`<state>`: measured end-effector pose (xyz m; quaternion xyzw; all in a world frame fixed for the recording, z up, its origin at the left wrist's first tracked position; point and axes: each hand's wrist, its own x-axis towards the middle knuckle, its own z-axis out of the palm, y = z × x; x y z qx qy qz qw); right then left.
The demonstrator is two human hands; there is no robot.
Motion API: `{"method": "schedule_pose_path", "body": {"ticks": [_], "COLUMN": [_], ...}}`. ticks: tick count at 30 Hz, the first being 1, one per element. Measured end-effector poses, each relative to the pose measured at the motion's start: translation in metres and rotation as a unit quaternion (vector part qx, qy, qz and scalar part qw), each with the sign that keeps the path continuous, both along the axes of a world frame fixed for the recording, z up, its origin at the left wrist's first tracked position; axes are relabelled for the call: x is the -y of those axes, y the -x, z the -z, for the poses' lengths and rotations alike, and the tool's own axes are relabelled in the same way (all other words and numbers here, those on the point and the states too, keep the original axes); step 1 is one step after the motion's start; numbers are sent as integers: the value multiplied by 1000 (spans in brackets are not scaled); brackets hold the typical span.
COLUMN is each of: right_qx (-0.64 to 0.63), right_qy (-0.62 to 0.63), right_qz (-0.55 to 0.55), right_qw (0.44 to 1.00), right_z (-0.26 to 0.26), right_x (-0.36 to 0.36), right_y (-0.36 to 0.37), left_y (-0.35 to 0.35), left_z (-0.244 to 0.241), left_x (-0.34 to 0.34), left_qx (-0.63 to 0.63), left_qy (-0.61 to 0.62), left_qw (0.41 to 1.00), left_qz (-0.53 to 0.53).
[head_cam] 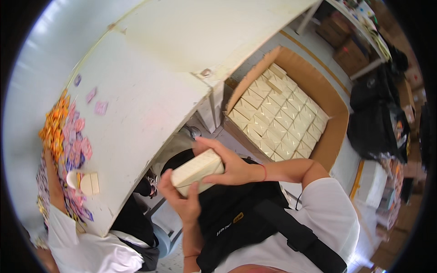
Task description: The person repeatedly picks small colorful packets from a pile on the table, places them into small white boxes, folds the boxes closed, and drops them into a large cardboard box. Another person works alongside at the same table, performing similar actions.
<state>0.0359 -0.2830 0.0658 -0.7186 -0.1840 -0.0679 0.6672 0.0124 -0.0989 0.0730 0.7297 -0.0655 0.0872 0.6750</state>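
A closed cream-coloured box (pixel 198 170) is held in front of my black apron. My left hand (pixel 182 196) grips its near left end, with the fingers and thumb spread across the corner. At the other end, my right hand (pixel 232 167) has the thumb on the near side and the fingers mostly hidden behind the box. The box is tilted, and a flap seam shows along its side. Beyond my right forearm stands an open cardboard carton (pixel 333 136) lined with rows of similar cream boxes (pixel 281 112); a few lie loose on top.
A white worktable (pixel 143 92) runs along the left. On it lie orange packets (pixel 56 126), pink packets (pixel 80 146) and an opened cream box (pixel 89 183). A co-worker's arm (pixel 56 184) reaches into the packets. Black bags (pixel 374 129) stand beyond the carton.
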Motion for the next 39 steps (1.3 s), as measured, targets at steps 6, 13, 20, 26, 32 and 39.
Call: {"method": "schedule_pose_path", "body": {"ticks": [6, 13, 20, 26, 32, 39], "right_qx": [-118, -121, -292, -131, 89, 224], "right_qy": [22, 177, 489, 370, 195, 108], "right_qz": [156, 534, 357, 489, 425, 48], "right_qw": [981, 817, 741, 779, 879, 967], "right_z": [36, 202, 388, 296, 100, -15], "right_x": [58, 184, 226, 190, 82, -83], "right_y": [62, 32, 20, -63, -92, -105], "left_y": [19, -16, -46, -140, -194, -166], "left_z": [47, 46, -24, -33, -57, -17], "left_x": [86, 61, -124, -258, -334, -231], "left_qx": [-90, 37, 210, 185, 43, 64], "left_qy": [-6, -242, -388, -130, 144, 107], "left_qw": [993, 969, 766, 851, 933, 948], "left_qz": [81, 38, -468, -474, -327, -294]}}
